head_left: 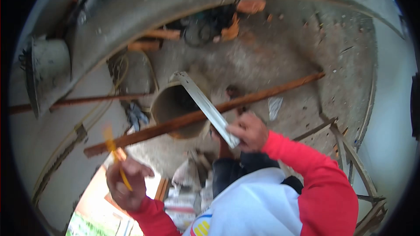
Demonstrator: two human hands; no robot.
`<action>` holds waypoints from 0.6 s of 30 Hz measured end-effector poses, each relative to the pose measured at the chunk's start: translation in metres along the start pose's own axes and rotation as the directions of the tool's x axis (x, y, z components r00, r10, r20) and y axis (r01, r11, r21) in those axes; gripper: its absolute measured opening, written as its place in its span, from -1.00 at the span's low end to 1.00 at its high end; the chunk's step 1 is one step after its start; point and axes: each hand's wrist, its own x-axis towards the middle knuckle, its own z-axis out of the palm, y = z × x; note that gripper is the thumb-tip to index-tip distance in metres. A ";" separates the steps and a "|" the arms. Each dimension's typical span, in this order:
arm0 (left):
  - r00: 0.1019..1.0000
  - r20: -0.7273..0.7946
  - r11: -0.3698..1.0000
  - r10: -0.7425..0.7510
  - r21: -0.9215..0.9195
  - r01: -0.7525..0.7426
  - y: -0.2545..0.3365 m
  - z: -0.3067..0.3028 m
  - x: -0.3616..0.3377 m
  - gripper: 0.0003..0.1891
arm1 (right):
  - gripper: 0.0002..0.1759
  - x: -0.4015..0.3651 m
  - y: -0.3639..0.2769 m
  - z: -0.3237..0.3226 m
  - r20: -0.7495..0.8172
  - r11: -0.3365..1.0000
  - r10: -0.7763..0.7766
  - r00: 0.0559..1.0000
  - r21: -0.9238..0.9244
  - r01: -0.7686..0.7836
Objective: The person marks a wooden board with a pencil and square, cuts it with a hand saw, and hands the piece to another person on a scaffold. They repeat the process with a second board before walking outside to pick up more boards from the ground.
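At the lower left, my left hand (pixel 130 181) has its fingers closed round a thin yellow-orange stick (pixel 124 177), whose upper end is blurred. My right hand (pixel 251 132) grips the lower end of a long flat pale metal bar (pixel 205 105). The bar slants up to the left and crosses over a long reddish-brown wooden strip (pixel 261 95). Beneath both lies the open mouth of a round light-coloured container (pixel 161 103), dark inside. The left end of the wooden strip is close to my left hand.
A bucket (pixel 51 57) is at the upper left by a curved ledge (pixel 131 13). Orange brick pieces (pixel 251 5) lie at the top. Wooden framing (pixel 355 157) stands at the right. Stacked bags (pixel 180 201) are below, and a yellowish hose (pixel 94 118) runs at the left.
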 end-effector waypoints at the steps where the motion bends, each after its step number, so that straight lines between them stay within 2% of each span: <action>1: 0.992 0.061 0.993 0.113 -0.041 -0.111 0.006 0.010 0.006 -0.55 | -0.35 -0.002 -0.016 -0.018 -0.034 1.000 0.007 0.999 -0.020 -0.008; 2: 0.970 0.110 0.975 0.217 -0.083 -0.208 0.015 0.019 0.011 -0.58 | -0.34 -0.003 -0.027 -0.033 -0.104 0.999 -0.027 0.994 -0.029 0.024; 3: 0.942 0.269 0.969 0.202 -0.197 -0.151 0.025 0.020 0.022 -0.62 | -0.35 0.001 -0.031 -0.047 -0.189 0.995 -0.058 0.980 -0.090 0.041; 4: 0.909 0.287 0.952 0.303 -0.142 -0.273 0.037 0.033 0.025 -0.62 | -0.36 0.004 -0.033 -0.059 -0.270 0.988 -0.095 0.958 -0.147 0.056; 6: 0.811 0.312 0.860 0.495 -0.045 -0.508 0.064 0.064 0.038 -0.52 | -0.37 0.020 -0.020 -0.086 -0.429 0.938 -0.151 0.891 -0.348 -0.009; 8: 0.736 0.429 0.826 0.524 -0.043 -0.563 0.076 0.070 0.044 -0.86 | -0.36 0.050 0.007 -0.120 -0.532 0.860 -0.171 0.829 -0.491 -0.137; 9: 0.667 0.501 0.775 0.552 -0.015 -0.631 0.084 0.074 0.049 -0.68 | -0.37 0.063 0.016 -0.138 -0.578 0.856 -0.094 0.811 -0.462 -0.231; 10: 0.668 0.463 0.744 0.583 0.026 -0.668 0.088 0.084 0.049 -0.61 | -0.37 0.077 0.024 -0.156 -0.621 0.845 -0.015 0.783 -0.427 -0.322; 12: 0.664 0.385 0.682 0.641 0.109 -0.723 0.093 0.106 0.049 -0.47 | -0.40 0.109 0.043 -0.189 -0.649 0.793 -0.159 0.744 -0.533 -0.296; 13: 0.661 0.470 0.679 0.585 0.161 -0.716 0.100 0.099 0.047 -0.39 | -0.39 0.122 0.053 -0.201 -0.650 0.755 -0.155 0.744 -0.563 -0.335; 14: 0.668 0.459 0.648 0.586 0.230 -0.726 0.103 0.101 0.046 -0.43 | -0.37 0.133 0.063 -0.213 -0.650 0.714 -0.146 0.746 -0.591 -0.375; 16: 0.624 0.560 0.593 0.546 0.269 -0.759 0.113 0.093 0.050 -0.47 | -0.33 0.159 0.082 -0.234 -0.639 0.647 -0.085 0.764 -0.619 -0.445; 17: 0.668 0.544 0.593 0.508 0.342 -0.729 0.121 0.098 0.049 -0.57 | -0.33 0.174 0.088 -0.244 -0.674 0.632 0.029 0.738 -0.560 -0.536; 18: 0.654 0.517 0.558 0.552 0.355 -0.750 0.123 0.103 0.052 -0.61 | -0.32 0.190 0.094 -0.253 -0.702 0.604 0.138 0.699 -0.500 -0.621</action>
